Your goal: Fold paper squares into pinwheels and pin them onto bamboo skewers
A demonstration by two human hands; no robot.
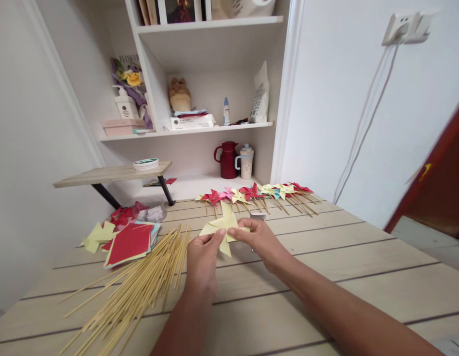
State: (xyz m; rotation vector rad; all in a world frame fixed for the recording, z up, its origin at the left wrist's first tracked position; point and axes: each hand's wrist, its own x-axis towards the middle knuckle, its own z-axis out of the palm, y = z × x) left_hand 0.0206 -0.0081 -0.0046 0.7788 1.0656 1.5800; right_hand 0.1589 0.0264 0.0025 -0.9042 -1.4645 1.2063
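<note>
At nine o'clock of our hands lies a loose bundle of pale bamboo sticks [140, 287], with a stack of red paper squares [129, 243] beyond; a row of finished coloured paper pinwheels [257, 194] lines the light wooden table's [363, 257] far edge at twelve, leaving bare boards at three. Our left hand [202, 259] and right hand [261, 240] pinch the pale yellow folded-paper pinwheel [224, 228] just above the tabletop, one blade pointing toward twelve.

left hand [202, 259], right hand [261, 240]: bare forearms, no sleeves, rings or watch.
</note>
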